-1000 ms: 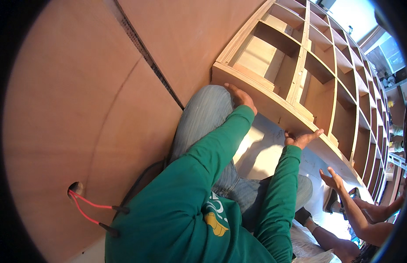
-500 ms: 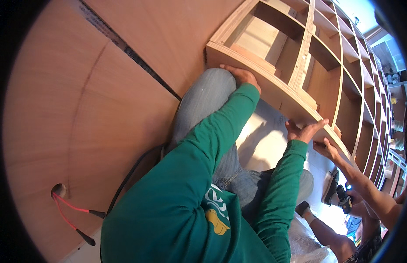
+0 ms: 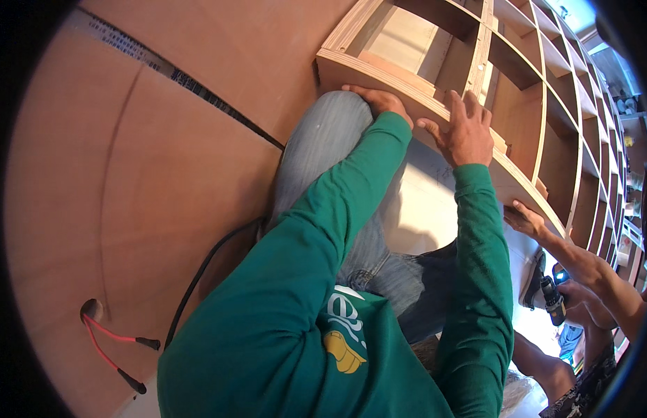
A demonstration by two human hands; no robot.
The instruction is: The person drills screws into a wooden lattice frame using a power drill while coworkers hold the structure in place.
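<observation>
A large wooden grid frame (image 3: 492,113) with many square compartments leans in front of me, its plywood edge board facing me. My left hand (image 3: 384,104) is closed on the lower edge of that board near its left corner, beside my raised knee; some fingertips are hidden. Over the board's rim lies my right hand (image 3: 468,134), fingers spread and the thumb out to the left. Farther right, a co-worker's hand (image 3: 525,219) supports the same board from below. The co-worker's other hand holds a cordless drill (image 3: 552,301) with a lit lamp.
Reddish plywood panels (image 3: 191,181) stand at my left, with a dark printed gap between two of them. Two red wires (image 3: 111,327) with black ends come out of a round hole there. A black cable (image 3: 205,268) runs beside my leg.
My right hand has left its underside hold, moved left along the board and come up over its rim with fingers spread. My left hand keeps its place on the board.
</observation>
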